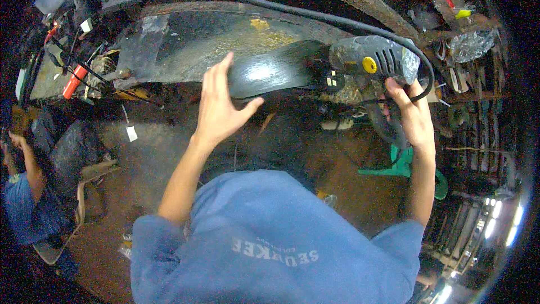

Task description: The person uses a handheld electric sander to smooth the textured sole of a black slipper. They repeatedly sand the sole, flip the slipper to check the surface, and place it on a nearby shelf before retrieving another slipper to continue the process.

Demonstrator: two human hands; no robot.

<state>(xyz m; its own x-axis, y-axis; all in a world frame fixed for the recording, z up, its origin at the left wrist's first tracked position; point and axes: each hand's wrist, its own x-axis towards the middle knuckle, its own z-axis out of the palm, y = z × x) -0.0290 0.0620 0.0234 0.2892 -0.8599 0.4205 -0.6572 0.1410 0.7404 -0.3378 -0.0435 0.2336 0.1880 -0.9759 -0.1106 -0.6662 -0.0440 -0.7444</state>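
A grey corded power tool (360,56) with a round yellow knob and dark vent slots lies sideways over the bench. My right hand (412,114) grips its rear end, thumb on the near side and the other fingers mostly hidden. Against the tool's left end is a glossy black curved piece (273,73); whether the two are joined I cannot tell. My left hand (218,101) is at the left end of this black piece, fingers stretched and thumb spread apart. Its fingers are beside the black edge, and contact is unclear.
A black cable (270,3) arches across the far side to the tool's rear. The worn bench (163,50) has clutter at its left, including an orange-red tube (75,82). Another person (34,197) sits at far left. Something green (400,163) stands low on the right.
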